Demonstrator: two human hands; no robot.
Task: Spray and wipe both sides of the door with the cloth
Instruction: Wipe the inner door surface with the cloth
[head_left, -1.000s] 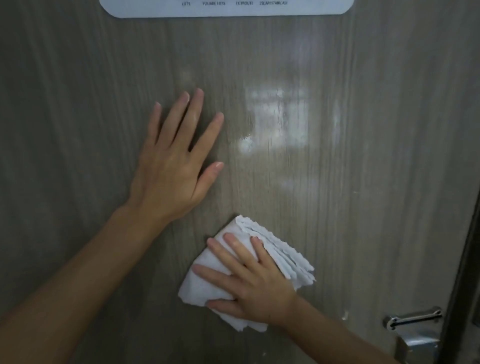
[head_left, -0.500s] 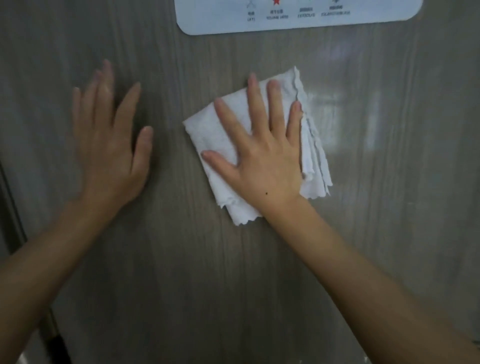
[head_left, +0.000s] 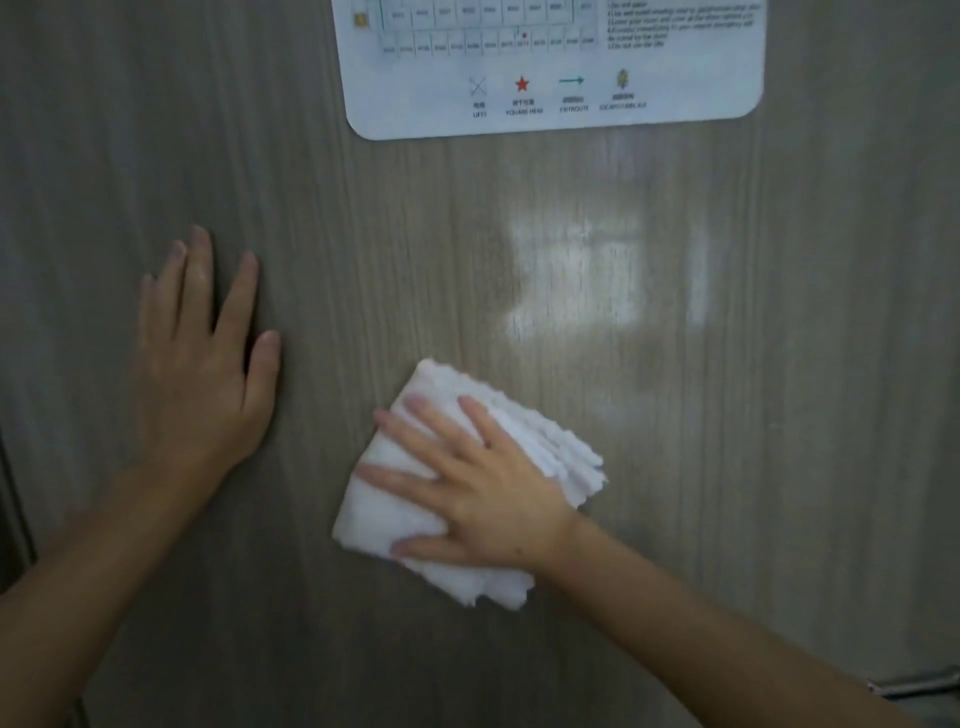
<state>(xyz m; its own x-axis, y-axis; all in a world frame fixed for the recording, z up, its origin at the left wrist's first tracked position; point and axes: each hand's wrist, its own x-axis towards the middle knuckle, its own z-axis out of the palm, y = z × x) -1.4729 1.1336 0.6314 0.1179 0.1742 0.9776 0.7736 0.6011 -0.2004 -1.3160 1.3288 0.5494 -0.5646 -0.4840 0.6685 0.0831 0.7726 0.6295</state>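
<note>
A grey-brown wood-grain door (head_left: 727, 467) fills the view. My right hand (head_left: 483, 493) lies flat with spread fingers on a folded white cloth (head_left: 550, 441) and presses it against the door just below the middle. My left hand (head_left: 202, 374) rests flat on the door to the left of the cloth, fingers pointing up, holding nothing. No spray bottle is in view.
A white evacuation-plan sign (head_left: 556, 67) is fixed to the door at the top. A bright reflection (head_left: 576, 275) shines above the cloth. The metal door handle (head_left: 919, 686) shows at the lower right edge. The door's dark left edge (head_left: 13, 509) runs down the left side.
My right hand has slid the cloth downward from just under the sign to below the door's middle. My left hand stays flat on the door.
</note>
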